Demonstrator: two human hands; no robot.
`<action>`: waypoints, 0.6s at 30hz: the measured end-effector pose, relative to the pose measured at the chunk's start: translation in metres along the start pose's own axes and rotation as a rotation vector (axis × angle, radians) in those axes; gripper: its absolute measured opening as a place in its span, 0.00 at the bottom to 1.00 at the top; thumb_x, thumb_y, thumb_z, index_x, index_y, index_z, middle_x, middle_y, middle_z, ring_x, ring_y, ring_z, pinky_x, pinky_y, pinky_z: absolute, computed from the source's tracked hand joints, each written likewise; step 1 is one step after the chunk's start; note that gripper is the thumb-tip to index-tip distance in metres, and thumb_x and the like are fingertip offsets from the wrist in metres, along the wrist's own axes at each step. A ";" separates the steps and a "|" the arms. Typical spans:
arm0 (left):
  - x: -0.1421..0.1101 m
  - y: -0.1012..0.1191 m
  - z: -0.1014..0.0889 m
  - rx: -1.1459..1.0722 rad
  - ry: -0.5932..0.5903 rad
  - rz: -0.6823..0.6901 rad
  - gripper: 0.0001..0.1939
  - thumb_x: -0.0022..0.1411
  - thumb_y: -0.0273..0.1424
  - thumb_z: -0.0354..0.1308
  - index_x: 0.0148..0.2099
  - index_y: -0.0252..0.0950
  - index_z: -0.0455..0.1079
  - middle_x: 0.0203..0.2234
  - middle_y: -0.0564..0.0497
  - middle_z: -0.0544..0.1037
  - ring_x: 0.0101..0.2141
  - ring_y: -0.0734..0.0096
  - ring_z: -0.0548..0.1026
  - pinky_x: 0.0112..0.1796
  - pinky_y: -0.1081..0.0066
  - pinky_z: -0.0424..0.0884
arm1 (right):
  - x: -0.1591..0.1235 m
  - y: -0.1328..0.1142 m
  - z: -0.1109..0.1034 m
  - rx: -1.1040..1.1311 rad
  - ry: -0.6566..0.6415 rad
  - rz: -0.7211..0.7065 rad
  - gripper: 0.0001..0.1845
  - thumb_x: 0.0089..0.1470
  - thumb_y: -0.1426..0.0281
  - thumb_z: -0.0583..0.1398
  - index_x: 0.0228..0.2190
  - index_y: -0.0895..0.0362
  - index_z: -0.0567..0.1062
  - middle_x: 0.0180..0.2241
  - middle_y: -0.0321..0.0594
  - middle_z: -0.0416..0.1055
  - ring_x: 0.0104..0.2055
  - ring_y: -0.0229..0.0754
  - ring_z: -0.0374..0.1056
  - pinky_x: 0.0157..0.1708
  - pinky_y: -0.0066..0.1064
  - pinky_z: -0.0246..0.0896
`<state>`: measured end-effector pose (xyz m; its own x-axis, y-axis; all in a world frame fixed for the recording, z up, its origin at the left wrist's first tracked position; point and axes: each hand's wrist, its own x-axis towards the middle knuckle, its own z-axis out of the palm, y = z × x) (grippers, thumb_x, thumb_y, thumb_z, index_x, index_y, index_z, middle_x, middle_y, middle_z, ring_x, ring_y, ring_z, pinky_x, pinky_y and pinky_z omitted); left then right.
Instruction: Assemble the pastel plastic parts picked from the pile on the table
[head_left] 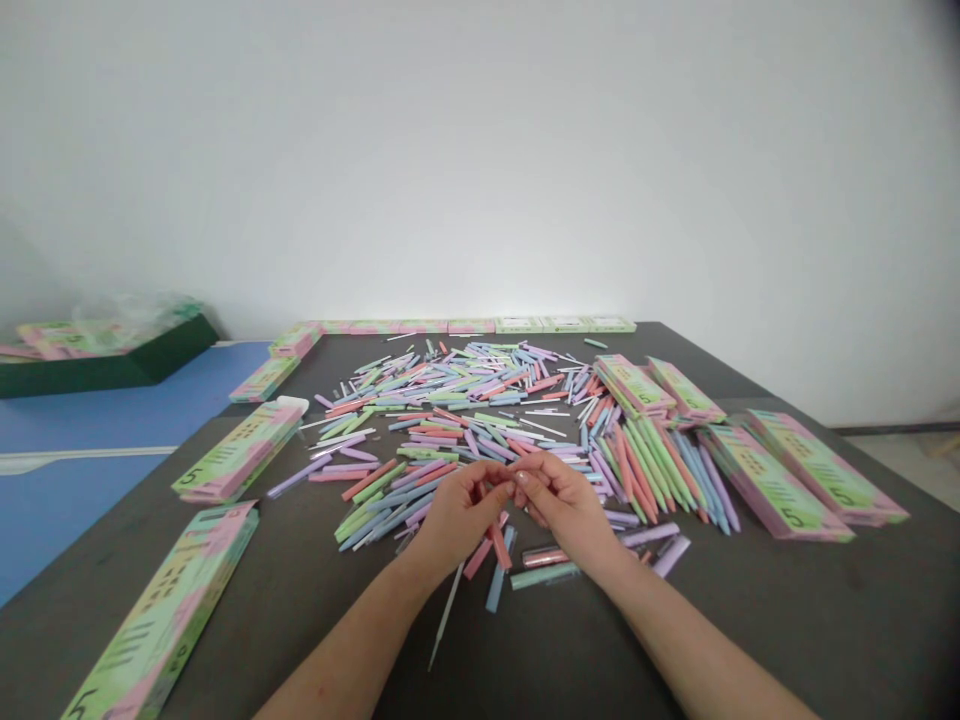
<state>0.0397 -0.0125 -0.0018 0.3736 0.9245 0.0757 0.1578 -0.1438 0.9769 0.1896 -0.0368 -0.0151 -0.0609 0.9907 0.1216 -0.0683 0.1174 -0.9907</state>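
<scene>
My left hand [466,505] and my right hand [564,505] meet in the middle, fingertips pinched together. Whatever they pinch is too small or hidden to make out. Just under my left hand shows a red pen part [499,547]; whether it lies on the table or hangs from the fingers is unclear. A thin white pen refill [447,618] points toward me below the left hand. Near my right wrist lie a mint-green pen part [546,575] and a blue one [495,588]. Beyond both hands spreads a large pile of pastel pen parts [465,385].
Green-and-pink printed boxes stand along the dark table [585,660]: a box [165,610] at left, a box [776,480] at right, and a row [472,326] at the back. Pens lie side by side [660,465] at right. A dark green tray [150,358] sits on a blue surface.
</scene>
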 end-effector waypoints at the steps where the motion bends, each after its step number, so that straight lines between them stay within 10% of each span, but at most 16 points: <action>1: 0.000 -0.001 0.000 0.014 0.001 0.016 0.10 0.56 0.35 0.58 0.36 0.33 0.73 0.19 0.55 0.71 0.16 0.80 0.63 0.20 0.78 0.58 | 0.000 0.000 -0.001 -0.010 -0.005 0.008 0.14 0.54 0.58 0.58 0.34 0.55 0.72 0.22 0.33 0.65 0.16 0.29 0.49 0.14 0.24 0.39; 18: 0.004 -0.005 -0.001 -0.724 -0.014 -0.163 0.10 0.52 0.30 0.64 0.33 0.32 0.66 0.21 0.53 0.75 0.12 0.89 0.59 0.14 0.83 0.48 | 0.001 -0.001 0.002 0.244 0.036 0.078 0.20 0.49 0.61 0.64 0.43 0.52 0.67 0.37 0.41 0.74 0.38 0.41 0.73 0.39 0.35 0.69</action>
<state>0.0402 -0.0076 -0.0058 0.4097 0.9088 -0.0794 -0.4280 0.2684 0.8630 0.1874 -0.0362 -0.0142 -0.0402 0.9984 0.0392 -0.3032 0.0252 -0.9526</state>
